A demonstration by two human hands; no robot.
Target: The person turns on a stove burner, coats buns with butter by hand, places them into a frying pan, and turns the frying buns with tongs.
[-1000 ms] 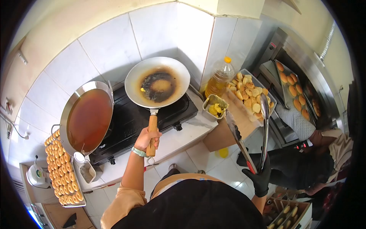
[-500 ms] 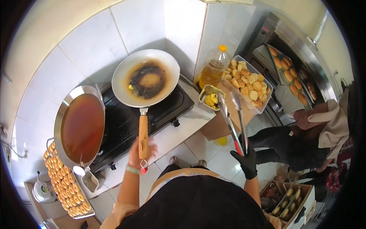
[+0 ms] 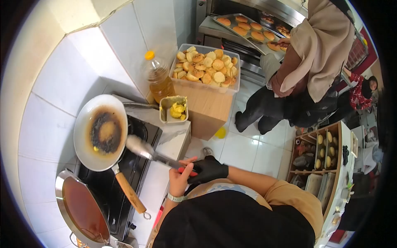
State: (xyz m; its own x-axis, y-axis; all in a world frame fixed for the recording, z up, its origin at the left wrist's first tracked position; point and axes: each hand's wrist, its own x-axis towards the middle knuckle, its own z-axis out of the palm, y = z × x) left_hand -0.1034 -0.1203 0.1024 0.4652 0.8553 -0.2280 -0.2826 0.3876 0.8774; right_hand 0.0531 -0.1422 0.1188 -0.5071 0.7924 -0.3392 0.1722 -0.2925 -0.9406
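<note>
Metal tongs with red grips (image 3: 165,160) reach from my hands toward the stove, their arms now close together and the tips blurred. My right hand (image 3: 210,170), in a black glove, is closed round the handle end. My bare left hand (image 3: 179,178) meets it there, its fingers about the red grip. To the left, a white frying pan (image 3: 84,138) with a wooden handle stands on the black stove (image 3: 131,186); dark brown residue and a small yellow bit lie in it. A small tub (image 3: 166,116) holding yellow butter-like fat (image 3: 178,110) sits beyond the tongs.
A wide pan of reddish-brown liquid (image 3: 87,206) stands at lower left. An oil bottle (image 3: 161,84) and a plastic bin (image 3: 239,84) of cut bread pieces are ahead. A co-worker (image 3: 316,53) stands by the oven with a bun tray (image 3: 266,50). A shelf unit (image 3: 341,159) is at right.
My view has turned right. My left hand has left the pan handle's side and come to the tongs. The tongs have swung left and closed. The co-worker is now at the bun tray.
</note>
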